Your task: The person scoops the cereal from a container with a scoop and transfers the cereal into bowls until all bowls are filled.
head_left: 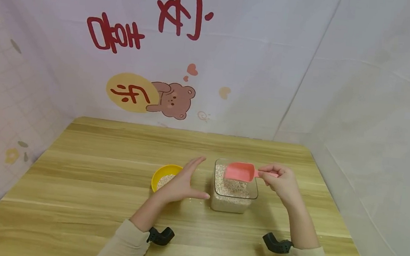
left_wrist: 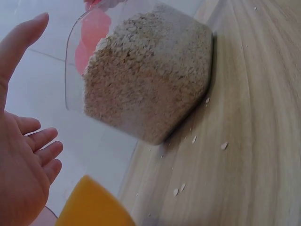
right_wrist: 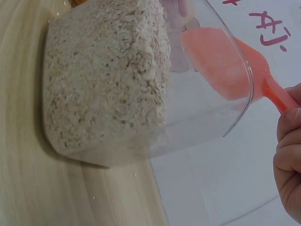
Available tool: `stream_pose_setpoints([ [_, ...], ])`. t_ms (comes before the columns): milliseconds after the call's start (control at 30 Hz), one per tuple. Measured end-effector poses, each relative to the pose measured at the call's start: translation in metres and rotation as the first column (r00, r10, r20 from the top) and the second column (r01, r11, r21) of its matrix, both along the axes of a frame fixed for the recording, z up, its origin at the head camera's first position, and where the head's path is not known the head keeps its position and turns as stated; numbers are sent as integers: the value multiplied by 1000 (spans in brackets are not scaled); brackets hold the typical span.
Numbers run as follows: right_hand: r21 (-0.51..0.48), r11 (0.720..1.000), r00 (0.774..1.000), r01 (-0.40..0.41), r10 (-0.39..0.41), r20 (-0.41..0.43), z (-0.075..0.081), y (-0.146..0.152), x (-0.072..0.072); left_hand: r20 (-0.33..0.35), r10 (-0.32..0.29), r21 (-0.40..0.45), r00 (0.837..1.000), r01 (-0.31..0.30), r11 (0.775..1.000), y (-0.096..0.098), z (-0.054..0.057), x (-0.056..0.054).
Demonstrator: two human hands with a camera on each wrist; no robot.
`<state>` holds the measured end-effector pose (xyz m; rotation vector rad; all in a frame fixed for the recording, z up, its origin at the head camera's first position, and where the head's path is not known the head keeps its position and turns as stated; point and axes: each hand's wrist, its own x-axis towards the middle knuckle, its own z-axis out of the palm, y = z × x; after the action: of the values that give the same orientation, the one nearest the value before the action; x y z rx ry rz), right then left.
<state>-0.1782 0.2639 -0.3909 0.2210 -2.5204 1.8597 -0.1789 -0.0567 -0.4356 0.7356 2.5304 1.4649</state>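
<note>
My right hand (head_left: 279, 181) grips the handle of a pink scoop (head_left: 239, 171), whose bowl hangs over the mouth of a clear square container (head_left: 229, 205). Oat flakes (right_wrist: 108, 75) fill much of that container. In the right wrist view the scoop (right_wrist: 218, 61) dips past the rim, above the flakes. My left hand (head_left: 180, 184) holds nothing, thumb and fingers spread apart, to the left of the container. Partly hidden behind it is a yellow bowl (head_left: 155, 178) with some flakes in it. The left wrist view has the bowl's edge (left_wrist: 94, 205) near the palm.
A few loose flakes (left_wrist: 224, 146) lie on the wooden table (head_left: 90, 182) between bowl and container. White printed sheets (head_left: 252, 66) rise behind the table and along both sides. A black wrist mount (head_left: 161, 236) sits on each forearm.
</note>
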Motion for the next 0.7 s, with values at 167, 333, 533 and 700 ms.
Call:
stream_pose_setpoints([
  [167,33,999,1000,7,-7,-9,-6,2,-3,11,-14,-31,1000,14,999,11,-2,-2],
  [333,50,999,1000,1,-1,-3,-11,3,-6,20,-21,-41,1000,22,999,18,-3,-3],
  [533,84,996,1000,-1,1,2,-14,3,-10,29,-20,-30,999,21,999,24,-4,-5],
  [700,100,995,1000,2,-2,2,-16,3,-12,33,-29,-13,999,30,999,28,-6,-7],
])
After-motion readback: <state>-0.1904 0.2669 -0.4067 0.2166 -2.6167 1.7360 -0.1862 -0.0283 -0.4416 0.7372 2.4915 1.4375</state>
